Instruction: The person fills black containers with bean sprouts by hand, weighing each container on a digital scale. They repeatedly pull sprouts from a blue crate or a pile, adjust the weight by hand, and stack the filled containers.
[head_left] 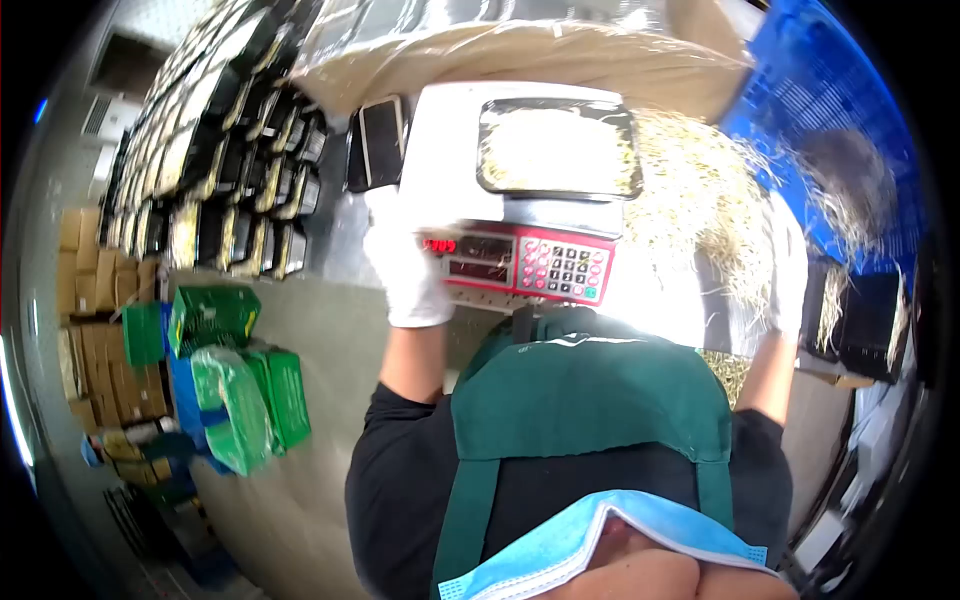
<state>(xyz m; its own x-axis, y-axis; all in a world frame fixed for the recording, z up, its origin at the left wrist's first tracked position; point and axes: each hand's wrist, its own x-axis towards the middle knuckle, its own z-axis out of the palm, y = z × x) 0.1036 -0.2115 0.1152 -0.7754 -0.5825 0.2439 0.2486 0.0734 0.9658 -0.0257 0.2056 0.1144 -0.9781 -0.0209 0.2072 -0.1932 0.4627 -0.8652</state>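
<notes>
"Tray (560,194)?"
"Upper centre, on the scale (520,255)."
"Grip?"
"Can't tell, either one: left hand (405,265) blurred, right hand (787,265) side-on by loose strands (695,185)."
"Risk?"
"Left hand bumping the scale could skew its reading."

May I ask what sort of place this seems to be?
Probably a food-packing room: a filled tray rests on a digital scale, loose sprout-like strands lie beside it, and stacked trays stand nearby.
</notes>
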